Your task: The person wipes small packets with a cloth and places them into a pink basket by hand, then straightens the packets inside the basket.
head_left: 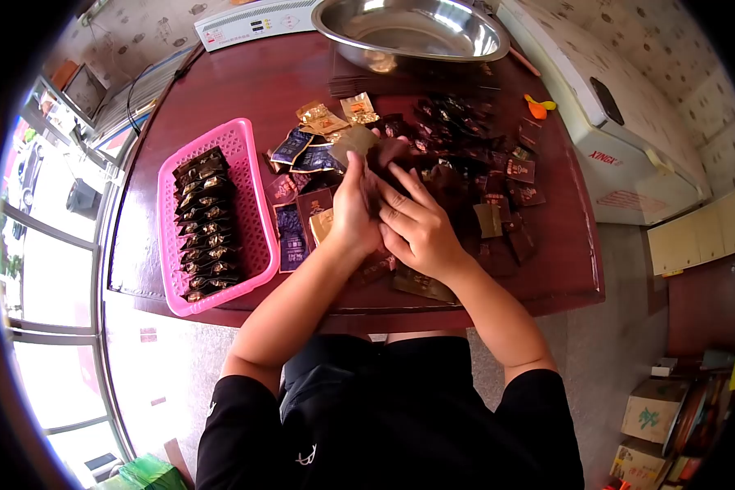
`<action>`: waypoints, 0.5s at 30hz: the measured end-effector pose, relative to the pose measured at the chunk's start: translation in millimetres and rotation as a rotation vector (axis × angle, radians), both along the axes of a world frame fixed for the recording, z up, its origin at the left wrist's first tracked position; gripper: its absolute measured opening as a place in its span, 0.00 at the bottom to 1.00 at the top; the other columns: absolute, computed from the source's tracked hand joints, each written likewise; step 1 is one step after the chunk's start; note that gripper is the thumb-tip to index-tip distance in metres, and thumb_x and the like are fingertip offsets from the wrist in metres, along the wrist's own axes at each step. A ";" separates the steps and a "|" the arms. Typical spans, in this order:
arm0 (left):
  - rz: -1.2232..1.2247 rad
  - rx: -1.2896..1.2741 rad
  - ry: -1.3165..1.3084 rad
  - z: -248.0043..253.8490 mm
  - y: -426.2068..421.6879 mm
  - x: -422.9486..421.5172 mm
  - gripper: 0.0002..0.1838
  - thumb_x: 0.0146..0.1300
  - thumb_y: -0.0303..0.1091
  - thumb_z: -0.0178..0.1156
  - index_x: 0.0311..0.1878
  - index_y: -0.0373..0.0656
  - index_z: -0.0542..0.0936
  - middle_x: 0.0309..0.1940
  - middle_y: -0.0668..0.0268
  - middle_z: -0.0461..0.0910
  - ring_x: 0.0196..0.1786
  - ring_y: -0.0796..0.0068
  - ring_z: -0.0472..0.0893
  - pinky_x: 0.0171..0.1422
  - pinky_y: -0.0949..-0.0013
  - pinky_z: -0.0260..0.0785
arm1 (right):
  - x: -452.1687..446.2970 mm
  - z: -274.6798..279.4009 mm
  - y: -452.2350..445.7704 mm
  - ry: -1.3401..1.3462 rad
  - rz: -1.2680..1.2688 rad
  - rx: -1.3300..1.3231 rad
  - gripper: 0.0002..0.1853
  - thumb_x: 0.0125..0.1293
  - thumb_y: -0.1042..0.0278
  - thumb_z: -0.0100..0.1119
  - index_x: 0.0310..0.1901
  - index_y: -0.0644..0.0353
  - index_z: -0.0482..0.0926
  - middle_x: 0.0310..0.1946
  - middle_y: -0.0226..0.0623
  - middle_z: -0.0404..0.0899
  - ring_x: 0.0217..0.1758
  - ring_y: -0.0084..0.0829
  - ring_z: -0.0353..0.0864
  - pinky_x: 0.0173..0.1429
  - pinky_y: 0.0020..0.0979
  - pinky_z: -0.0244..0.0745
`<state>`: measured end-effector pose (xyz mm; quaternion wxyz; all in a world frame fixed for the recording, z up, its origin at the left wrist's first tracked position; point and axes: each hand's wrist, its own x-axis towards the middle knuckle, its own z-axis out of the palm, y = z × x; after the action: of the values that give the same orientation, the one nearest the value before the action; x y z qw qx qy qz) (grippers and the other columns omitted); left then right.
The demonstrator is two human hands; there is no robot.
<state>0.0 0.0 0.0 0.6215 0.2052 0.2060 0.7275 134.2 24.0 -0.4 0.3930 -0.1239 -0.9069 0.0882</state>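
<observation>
Over the middle of the dark red table, my left hand (pixel 356 208) and my right hand (pixel 420 224) come together around a dark brown packet (pixel 373 184). The fingers of both hands press on it, and part of it is hidden between them. Beneath and beyond the hands lie gold packets (pixel 320 121), blue packets (pixel 291 237) and brown packets (pixel 521 170). A heap of shiny dark packets (pixel 457 122) sits behind my right hand. To the left, a pink basket (pixel 267 265) holds a row of dark wrapped packets (pixel 212 220).
A large steel bowl (pixel 416 61) stands at the table's back, beside a white appliance (pixel 257 24). Orange and yellow balloons (pixel 537 108) lie at the back right. A phone (pixel 606 100) rests on the white freezer (pixel 629 163). The table's front edge (pixel 433 311) is near my body.
</observation>
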 end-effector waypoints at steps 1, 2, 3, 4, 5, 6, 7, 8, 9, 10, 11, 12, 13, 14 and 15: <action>-0.058 0.046 -0.102 2.7 1.9 -3.0 0.29 0.79 0.56 0.29 0.76 0.53 0.58 0.69 0.60 0.70 0.70 0.60 0.69 0.73 0.53 0.62 | 2.4 1.0 2.5 -0.002 0.056 0.009 0.18 0.55 0.68 0.68 0.47 0.65 0.84 0.60 0.44 0.78 0.71 0.51 0.68 0.71 0.53 0.66; -0.099 0.074 -0.151 -0.9 4.6 -6.1 0.30 0.79 0.56 0.28 0.73 0.48 0.63 0.67 0.62 0.72 0.69 0.63 0.70 0.74 0.57 0.62 | 5.4 3.5 4.5 -0.005 0.064 0.068 0.15 0.55 0.70 0.68 0.44 0.66 0.85 0.58 0.43 0.80 0.70 0.49 0.70 0.70 0.51 0.69; -0.091 0.065 -0.182 -2.2 -0.7 -0.8 0.30 0.79 0.56 0.28 0.73 0.48 0.63 0.67 0.62 0.72 0.69 0.63 0.70 0.74 0.57 0.62 | 10.7 0.7 5.5 -0.035 0.070 0.056 0.15 0.55 0.70 0.68 0.44 0.66 0.85 0.58 0.43 0.80 0.70 0.49 0.70 0.70 0.51 0.69; -0.070 -0.002 -0.143 4.4 -2.6 -2.9 0.30 0.80 0.55 0.28 0.72 0.47 0.64 0.67 0.62 0.72 0.70 0.64 0.70 0.74 0.59 0.62 | 7.8 -5.7 11.2 0.025 -0.005 0.071 0.14 0.55 0.72 0.69 0.44 0.66 0.85 0.58 0.43 0.80 0.70 0.49 0.71 0.69 0.49 0.71; -0.050 -0.063 -0.110 8.2 -2.0 -3.4 0.30 0.80 0.55 0.28 0.71 0.46 0.66 0.67 0.62 0.72 0.70 0.65 0.69 0.74 0.61 0.62 | 5.8 -8.5 16.6 0.079 -0.082 0.090 0.13 0.55 0.73 0.69 0.43 0.67 0.84 0.58 0.43 0.80 0.69 0.49 0.72 0.68 0.47 0.73; -0.037 -0.075 -0.149 8.3 0.4 -3.0 0.29 0.80 0.53 0.28 0.71 0.46 0.64 0.69 0.61 0.69 0.71 0.64 0.68 0.75 0.60 0.60 | 4.5 -4.3 17.7 0.163 -0.174 0.069 0.12 0.55 0.76 0.69 0.42 0.67 0.84 0.58 0.45 0.80 0.67 0.50 0.74 0.64 0.43 0.77; -0.040 -0.075 -0.147 9.1 -0.5 -2.0 0.29 0.80 0.53 0.28 0.71 0.46 0.64 0.69 0.61 0.69 0.71 0.64 0.68 0.75 0.60 0.60 | 4.2 -9.5 23.1 0.250 -0.222 0.003 0.12 0.55 0.78 0.69 0.42 0.68 0.84 0.58 0.46 0.80 0.65 0.50 0.76 0.61 0.42 0.79; -0.078 -0.039 -0.190 10.8 -2.7 -0.1 0.29 0.80 0.53 0.28 0.71 0.46 0.64 0.69 0.61 0.69 0.71 0.64 0.68 0.75 0.60 0.60 | 4.2 -8.6 22.2 0.258 -0.238 0.041 0.11 0.55 0.78 0.69 0.41 0.68 0.84 0.56 0.46 0.81 0.64 0.50 0.77 0.61 0.42 0.79; -0.114 -0.005 -0.235 14.0 -4.4 2.0 0.28 0.80 0.52 0.28 0.71 0.46 0.64 0.70 0.61 0.69 0.71 0.64 0.68 0.76 0.60 0.60 | 4.2 -6.7 19.2 0.265 -0.254 0.077 0.11 0.55 0.78 0.69 0.41 0.68 0.84 0.55 0.46 0.82 0.63 0.49 0.78 0.61 0.43 0.80; -0.119 -0.001 -0.283 12.9 -4.1 3.5 0.29 0.80 0.54 0.29 0.72 0.47 0.64 0.70 0.60 0.68 0.72 0.62 0.67 0.76 0.58 0.59 | 5.5 -5.9 15.8 0.265 -0.253 0.076 0.11 0.55 0.78 0.69 0.41 0.68 0.84 0.55 0.46 0.82 0.63 0.49 0.78 0.61 0.43 0.80; -0.115 0.000 -0.282 12.1 -4.3 3.9 0.29 0.80 0.54 0.29 0.72 0.47 0.64 0.70 0.60 0.68 0.72 0.62 0.67 0.76 0.58 0.59 | 6.9 -5.5 12.0 0.226 -0.181 0.129 0.10 0.55 0.77 0.69 0.39 0.68 0.85 0.54 0.46 0.82 0.63 0.48 0.78 0.61 0.44 0.79; -0.124 0.053 -0.232 12.0 -4.5 3.5 0.30 0.79 0.54 0.30 0.73 0.46 0.61 0.72 0.59 0.66 0.74 0.60 0.65 0.78 0.57 0.57 | 6.7 -4.4 8.5 0.189 -0.107 0.182 0.09 0.55 0.77 0.69 0.38 0.67 0.85 0.52 0.46 0.83 0.63 0.48 0.78 0.62 0.44 0.79; -0.134 0.106 -0.182 12.9 -4.9 3.0 0.31 0.79 0.54 0.30 0.75 0.45 0.59 0.73 0.57 0.63 0.76 0.59 0.62 0.79 0.56 0.54 | 5.3 0.7 3.9 0.141 -0.062 0.231 0.07 0.55 0.74 0.69 0.36 0.66 0.85 0.50 0.45 0.84 0.62 0.46 0.79 0.63 0.46 0.77; -0.116 0.100 -0.190 14.8 -5.8 2.6 0.31 0.79 0.55 0.30 0.74 0.45 0.60 0.72 0.58 0.64 0.75 0.57 0.63 0.78 0.55 0.56 | 3.4 0.7 3.0 0.113 -0.028 0.234 0.08 0.56 0.73 0.69 0.36 0.66 0.86 0.50 0.45 0.84 0.62 0.46 0.79 0.64 0.47 0.76; -0.113 0.100 -0.191 13.7 -5.9 1.6 0.31 0.79 0.55 0.30 0.74 0.45 0.60 0.72 0.58 0.64 0.75 0.57 0.63 0.78 0.55 0.56 | 2.0 0.5 2.4 0.084 0.005 0.237 0.08 0.56 0.72 0.69 0.37 0.65 0.86 0.50 0.45 0.84 0.62 0.45 0.79 0.65 0.47 0.76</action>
<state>1.6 -5.9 13.7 0.6671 0.1772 0.0974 0.7170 136.3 26.4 0.1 0.4423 -0.0706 -0.8940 -0.0136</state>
